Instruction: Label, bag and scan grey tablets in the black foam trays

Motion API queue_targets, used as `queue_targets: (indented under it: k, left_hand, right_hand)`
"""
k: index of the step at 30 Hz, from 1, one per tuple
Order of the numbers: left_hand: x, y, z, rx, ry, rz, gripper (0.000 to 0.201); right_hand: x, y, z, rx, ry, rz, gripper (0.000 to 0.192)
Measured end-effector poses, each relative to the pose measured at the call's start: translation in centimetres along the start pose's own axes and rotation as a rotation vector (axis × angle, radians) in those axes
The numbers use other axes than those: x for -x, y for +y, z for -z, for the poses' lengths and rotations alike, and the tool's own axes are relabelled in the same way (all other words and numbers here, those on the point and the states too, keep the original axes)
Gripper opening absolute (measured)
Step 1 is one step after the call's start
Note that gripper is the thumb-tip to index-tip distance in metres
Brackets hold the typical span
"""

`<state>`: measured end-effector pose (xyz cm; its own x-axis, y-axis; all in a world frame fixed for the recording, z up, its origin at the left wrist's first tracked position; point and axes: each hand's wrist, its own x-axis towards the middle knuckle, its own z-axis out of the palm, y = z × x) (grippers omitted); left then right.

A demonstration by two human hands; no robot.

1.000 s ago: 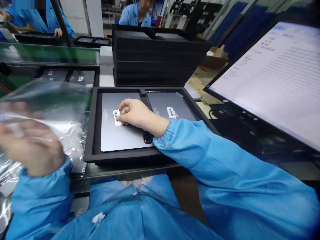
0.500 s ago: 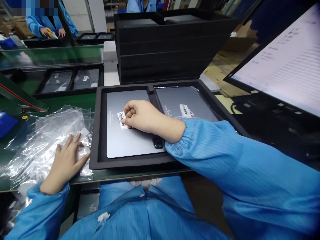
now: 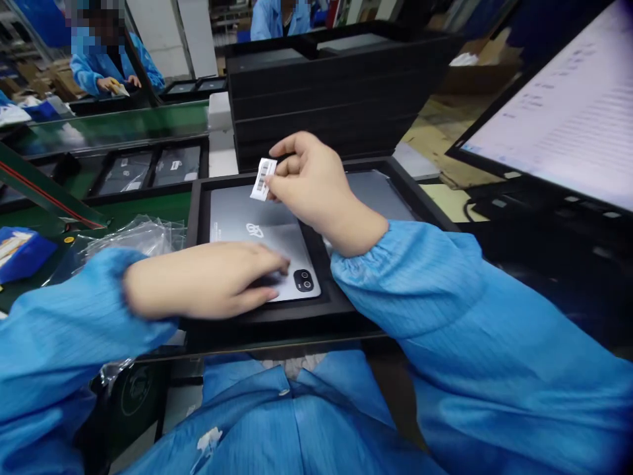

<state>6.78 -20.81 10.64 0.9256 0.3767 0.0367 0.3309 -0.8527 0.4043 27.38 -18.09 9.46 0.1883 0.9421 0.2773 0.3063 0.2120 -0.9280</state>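
Fingers (image 3: 289, 165) of the right hand (image 3: 316, 185) pinch one small white barcode label (image 3: 263, 178), held up in the air above the far edge of the left tablet (image 3: 247, 221), clear of its surface. That grey tablet lies back-up in the left compartment of a black foam tray (image 3: 195, 218) on the bench (image 3: 168, 201), its camera bump (image 3: 303, 281) at the near right corner and a logo in the middle. The left hand (image 3: 208, 280) lies flat on the near part of the same tablet, fingers stretched out and pressed down on it, gripping nothing; it is a little blurred.

A second grey tablet (image 3: 380, 191) lies in the right compartment of the tray, mostly hidden behind the right hand and its blue sleeve, so two tablets show in this tray. Behind the tray stands one tall stack of black trays (image 3: 321, 99). To the left of the tray a crumpled heap of clear plastic bags (image 3: 138, 237) lies on the green surface; how many I cannot tell. Farther back left, another tray (image 3: 143, 171) holds two dark bagged pieces. One monitor (image 3: 558, 119) glows at the right. Two other people in blue coats are at work in the background.
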Motion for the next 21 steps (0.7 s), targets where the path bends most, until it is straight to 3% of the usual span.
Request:
queue_targets:
  k: [2, 5, 8, 12, 14, 17, 18, 19, 21]
  left_hand:
    - [-4.6, -1.0, -1.2, -0.06, -0.135, -0.165, 0.044]
    - [-9.1, -2.0, -2.2, -0.107, -0.09, -0.272, 0.04]
    - [-10.6, -2.1, -1.8, -0.121, -0.042, -0.313, 0.04]
    - [-10.0, -1.8, -0.2, -0.08, -0.002, -0.264, 0.046]
    - [-9.1, -1.7, 0.7, -0.005, 0.218, -0.23, 0.052]
    - [-7.4, -1.7, 1.7, 0.146, 0.817, -0.249, 0.054]
    - [-6.9, -1.7, 1.9, 0.173, 0.968, -0.268, 0.053]
    - [-6.5, -1.7, 2.1, 0.182, 1.052, -0.283, 0.053]
    - [-5.9, -1.6, 2.3, 0.15, 1.03, -0.279, 0.051]
  right_hand:
    - [-0.9, -0.1, 1.6, 0.001, 0.084, 0.017, 0.033]
    - [-2.1, -0.1, 3.9, 0.014, 0.163, -0.049, 0.031]
    - [-3.0, -0.1, 5.9, 0.049, 0.236, -0.13, 0.033]
    - [-3.9, 0.1, 7.2, 0.12, 0.227, -0.196, 0.032]
    - [-3.6, 0.1, 6.6, 0.162, 0.13, -0.211, 0.025]
    - [-1.9, -0.2, 4.3, 0.212, -0.19, -0.224, 0.017]
    - [-1.2, -0.4, 3.4, 0.233, -0.312, -0.242, 0.02]
    - [-0.6, -0.5, 2.5, 0.266, -0.414, -0.261, 0.024]
    - [0.2, -0.6, 1.5, 0.372, -0.515, -0.255, 0.034]
